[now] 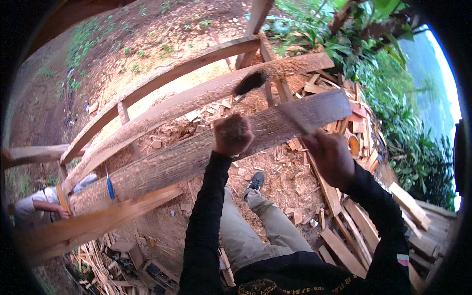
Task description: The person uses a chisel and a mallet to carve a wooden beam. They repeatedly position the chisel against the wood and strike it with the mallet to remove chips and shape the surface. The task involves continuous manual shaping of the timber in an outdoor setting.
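Observation:
A long weathered plank point(305, 114) runs slantwise in front of me, with wood dust and chips over its top. My left hand point(233, 135) is a closed fist at the plank's near edge; anything inside it is hidden. Over the plank's right part, my right hand point(330, 153) grips the thin handle of a mallet. Its dark, chunky mallet head point(250, 82) is smeared by motion, up and beyond my left fist. A blue-handled tool point(110, 189) with a narrow blade stands against the plank toward its left end.
Beyond lies a wooden frame of long beams point(211, 93). At far left, a co-worker's hand point(64, 213) is by an upright wood strip point(62, 198). Offcuts point(361, 132) are heaped at right, boards point(344, 246) lie lower right, and a beam point(132, 209) crosses lower left.

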Motion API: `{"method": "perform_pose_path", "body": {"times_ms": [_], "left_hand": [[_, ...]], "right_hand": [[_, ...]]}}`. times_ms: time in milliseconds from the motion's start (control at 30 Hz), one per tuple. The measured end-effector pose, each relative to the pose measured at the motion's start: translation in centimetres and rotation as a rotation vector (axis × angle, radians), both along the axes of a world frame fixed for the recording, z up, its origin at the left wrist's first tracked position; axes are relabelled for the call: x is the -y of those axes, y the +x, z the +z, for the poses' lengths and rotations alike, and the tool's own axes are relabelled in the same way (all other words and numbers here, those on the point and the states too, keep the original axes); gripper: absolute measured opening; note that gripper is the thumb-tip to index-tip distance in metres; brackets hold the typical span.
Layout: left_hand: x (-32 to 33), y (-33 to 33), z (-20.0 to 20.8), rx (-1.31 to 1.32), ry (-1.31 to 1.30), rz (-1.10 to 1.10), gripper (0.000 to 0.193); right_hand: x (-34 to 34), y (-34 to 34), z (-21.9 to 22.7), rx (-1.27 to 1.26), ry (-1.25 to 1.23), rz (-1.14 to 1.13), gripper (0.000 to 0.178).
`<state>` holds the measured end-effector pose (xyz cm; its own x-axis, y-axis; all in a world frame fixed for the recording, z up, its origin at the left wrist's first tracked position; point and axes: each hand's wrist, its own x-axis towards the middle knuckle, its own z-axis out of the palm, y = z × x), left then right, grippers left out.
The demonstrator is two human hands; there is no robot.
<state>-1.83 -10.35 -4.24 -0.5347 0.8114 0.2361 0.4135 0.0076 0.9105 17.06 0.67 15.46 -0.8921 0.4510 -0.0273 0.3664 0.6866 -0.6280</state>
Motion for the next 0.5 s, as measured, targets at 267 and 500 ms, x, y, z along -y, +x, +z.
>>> {"method": "perform_pose_path", "body": {"times_ms": [267,500], "left_hand": [[-1.2,0.2,-0.5,0.075,0.185,-0.024,0.013],[-2.4,-0.6,-3.8,0.219,0.257,-0.123,0.014]], "right_hand": [[-1.6,2.4,-0.8,0.078,0.16,0.035,0.015],[0.3,3.5,-2.6,-0.498,-0.638,-0.119,0.02]]}}
